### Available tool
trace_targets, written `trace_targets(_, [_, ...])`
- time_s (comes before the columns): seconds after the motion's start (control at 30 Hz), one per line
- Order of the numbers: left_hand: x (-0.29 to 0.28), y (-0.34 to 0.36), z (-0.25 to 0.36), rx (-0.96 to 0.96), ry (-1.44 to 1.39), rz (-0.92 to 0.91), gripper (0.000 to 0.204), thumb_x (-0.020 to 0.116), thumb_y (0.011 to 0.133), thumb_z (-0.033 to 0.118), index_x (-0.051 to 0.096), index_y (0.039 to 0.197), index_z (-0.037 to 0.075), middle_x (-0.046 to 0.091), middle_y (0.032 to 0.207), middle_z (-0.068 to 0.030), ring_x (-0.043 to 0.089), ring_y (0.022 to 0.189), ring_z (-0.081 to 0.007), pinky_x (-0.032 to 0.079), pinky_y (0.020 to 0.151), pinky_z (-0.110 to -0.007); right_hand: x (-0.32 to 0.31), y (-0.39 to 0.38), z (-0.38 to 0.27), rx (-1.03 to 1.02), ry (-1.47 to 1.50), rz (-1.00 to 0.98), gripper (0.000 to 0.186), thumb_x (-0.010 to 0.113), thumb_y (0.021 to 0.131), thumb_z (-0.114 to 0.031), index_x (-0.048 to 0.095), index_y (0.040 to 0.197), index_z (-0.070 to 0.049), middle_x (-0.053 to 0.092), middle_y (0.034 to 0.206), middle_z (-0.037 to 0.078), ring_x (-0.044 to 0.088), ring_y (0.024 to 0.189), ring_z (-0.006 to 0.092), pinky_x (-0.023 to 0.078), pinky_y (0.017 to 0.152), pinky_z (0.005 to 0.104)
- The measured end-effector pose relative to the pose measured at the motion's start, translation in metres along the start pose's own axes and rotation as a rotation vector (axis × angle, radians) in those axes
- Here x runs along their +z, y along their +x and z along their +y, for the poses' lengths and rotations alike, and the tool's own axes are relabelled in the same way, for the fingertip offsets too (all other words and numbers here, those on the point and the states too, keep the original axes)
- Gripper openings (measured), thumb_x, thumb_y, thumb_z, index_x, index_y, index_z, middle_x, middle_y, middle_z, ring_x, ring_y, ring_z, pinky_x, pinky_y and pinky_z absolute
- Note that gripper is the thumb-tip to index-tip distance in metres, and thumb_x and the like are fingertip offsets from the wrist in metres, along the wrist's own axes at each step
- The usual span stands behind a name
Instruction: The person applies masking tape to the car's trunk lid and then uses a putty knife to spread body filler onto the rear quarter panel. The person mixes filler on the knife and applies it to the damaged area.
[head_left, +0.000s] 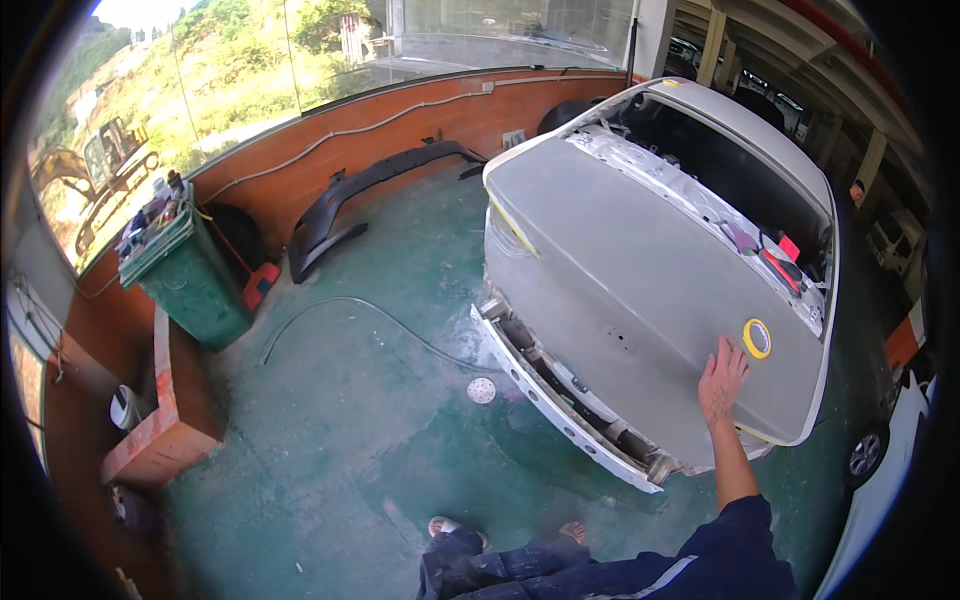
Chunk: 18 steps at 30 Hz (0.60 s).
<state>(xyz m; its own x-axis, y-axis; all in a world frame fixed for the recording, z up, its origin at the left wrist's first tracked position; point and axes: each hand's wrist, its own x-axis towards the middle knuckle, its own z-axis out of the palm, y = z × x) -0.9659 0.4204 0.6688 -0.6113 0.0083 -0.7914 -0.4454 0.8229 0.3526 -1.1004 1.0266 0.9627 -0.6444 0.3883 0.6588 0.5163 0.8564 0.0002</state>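
My right hand [722, 382] lies with outstretched fingers on the grey hood [640, 270] of a car, near its right front corner. Nothing shows in that hand. Just beyond the fingertips, a roll of yellow tape [757, 339] rests on the hood. Farther up, a red and black tool [783, 270] sits at the hood's rear edge, by a purple pad [738, 238]. Yellow masking strips [515, 228] run along the left front corner. Below the hood, the pale bumper beam [565, 418] is exposed. My left hand is out of the picture.
A round, perforated disc [481, 390] and a dark hose [380, 315] lie on the green floor. A black bumper cover [350, 190] stands along the orange wall. At left are a green bin [190, 280], a red dustpan [262, 284] and a low ledge [165, 440].
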Motion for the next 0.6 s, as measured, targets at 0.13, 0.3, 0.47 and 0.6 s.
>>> trace_targets(0.13, [-0.021, 0.014, -0.096, -0.19, -0.107, -0.061, 0.048, 0.056, 0.095, 0.049, 0.062, 0.12, 0.008, 0.068, 0.104, -0.0108, 0.064, 0.104, -0.0321, 0.048, 0.091, -0.047, -0.003, -0.096, -0.139, -0.063, 0.348, -0.284, 0.038, 0.059, 0.092, -0.02, 0.059, 0.127, -0.004, 0.059, 0.124, 0.017, 0.053, 0.118, 0.0364, 0.041, 0.1, 0.0483])
trace_targets(0.3, [-0.065, -0.003, -0.182, -0.258, -0.214, 0.015, 0.046, 0.057, 0.094, 0.049, 0.067, 0.113, 0.008, 0.073, 0.093, -0.011, 0.07, 0.095, -0.0339, 0.053, 0.086, -0.047, 0.074, -0.239, -0.324, -0.175, 0.574, -1.49, 0.046, 0.059, 0.092, -0.042, 0.067, 0.113, -0.002, 0.068, 0.11, 0.02, 0.063, 0.107, 0.0373, 0.049, 0.095, 0.0443])
trace_targets(0.47, [-0.351, -0.114, -0.073, 0.093, -0.428, 0.866, 0.025, 0.07, 0.091, 0.02, 0.057, 0.101, 0.001, 0.071, 0.089, -0.0151, 0.07, 0.082, -0.0316, 0.055, 0.073, -0.041, 0.088, -0.309, -0.472, -0.65, 0.578, -1.605, 0.051, 0.059, 0.091, -0.05, 0.071, 0.107, -0.003, 0.072, 0.104, 0.02, 0.067, 0.1, 0.0373, 0.051, 0.09, 0.0437])
trace_targets(0.6, [-0.53, -0.216, -0.036, 0.55, -0.009, 1.448, 0.028, 0.081, 0.079, 0.014, 0.056, 0.091, 0.008, 0.065, 0.086, -0.0066, 0.064, 0.072, -0.0242, 0.047, 0.061, -0.034, 0.09, -0.278, -0.612, -0.808, 0.448, -1.746, 0.045, 0.06, 0.091, -0.048, 0.072, 0.094, -0.004, 0.072, 0.094, 0.019, 0.069, 0.093, 0.0361, 0.052, 0.084, 0.0433])
